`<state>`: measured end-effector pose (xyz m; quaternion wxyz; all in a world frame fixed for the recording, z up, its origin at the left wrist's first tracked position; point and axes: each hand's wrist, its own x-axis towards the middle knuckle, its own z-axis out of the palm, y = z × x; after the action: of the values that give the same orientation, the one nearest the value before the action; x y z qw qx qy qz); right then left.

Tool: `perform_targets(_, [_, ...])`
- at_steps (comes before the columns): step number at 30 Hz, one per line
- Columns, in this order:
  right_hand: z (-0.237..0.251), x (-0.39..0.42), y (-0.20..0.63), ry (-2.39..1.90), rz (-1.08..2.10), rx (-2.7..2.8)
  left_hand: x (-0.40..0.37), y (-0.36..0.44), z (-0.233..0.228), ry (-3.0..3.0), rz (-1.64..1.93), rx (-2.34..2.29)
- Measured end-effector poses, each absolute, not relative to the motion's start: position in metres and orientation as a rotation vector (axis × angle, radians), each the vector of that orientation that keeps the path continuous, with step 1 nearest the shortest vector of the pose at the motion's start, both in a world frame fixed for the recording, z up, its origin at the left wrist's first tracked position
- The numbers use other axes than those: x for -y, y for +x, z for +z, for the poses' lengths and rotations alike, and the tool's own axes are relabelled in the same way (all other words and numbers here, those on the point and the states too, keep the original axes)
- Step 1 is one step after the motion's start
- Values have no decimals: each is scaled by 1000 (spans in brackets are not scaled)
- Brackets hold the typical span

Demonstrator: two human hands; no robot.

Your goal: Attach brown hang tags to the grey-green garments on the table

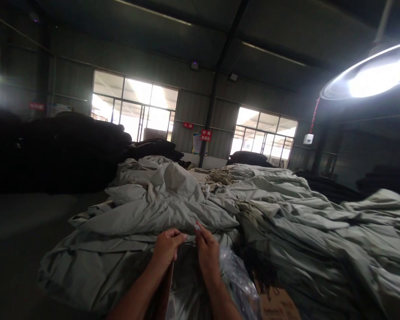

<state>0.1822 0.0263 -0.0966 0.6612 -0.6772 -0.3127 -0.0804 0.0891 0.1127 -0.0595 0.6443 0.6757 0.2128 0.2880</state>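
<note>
Right hand (207,249) pinches a small white piece (197,227) between thumb and fingertip, low over the near grey-green cloth heap (96,266); the fingertips hide much of the piece. Left hand (167,244) just beside it, thumb and curled fingers drawn close; cannot tell whether they close on anything. A brown strip (170,289) runs below the left hand and off the bottom edge, partly behind the forearm. Clear plastic bag (242,284) lies along the right forearm; beside it, printed brown cardboard tags (276,304), cut off below, lettering blurred. Dark tangle (260,264) above them hard to make out. Narrow gap between the hands, open air above them; bag and tags crowd the right side. Heap's left edge slopes toward shadowed floor (16,258).
</note>
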Motion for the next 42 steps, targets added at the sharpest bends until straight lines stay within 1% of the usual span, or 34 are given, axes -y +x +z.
perform_targets(9, [-98,-26,178,-1638,-243,844,-112,89,-58,1526,654,-486])
perform_targets(21, [-93,-24,174,-1667,-262,815,-109,86,-53,1525,698,-527])
perform_targets(32, [-96,-26,175,-1644,-284,853,-107,84,-49,1538,685,-541])
perform_targets(42, [-99,-28,175,-1545,-402,861,-110,87,-56,1556,679,-497])
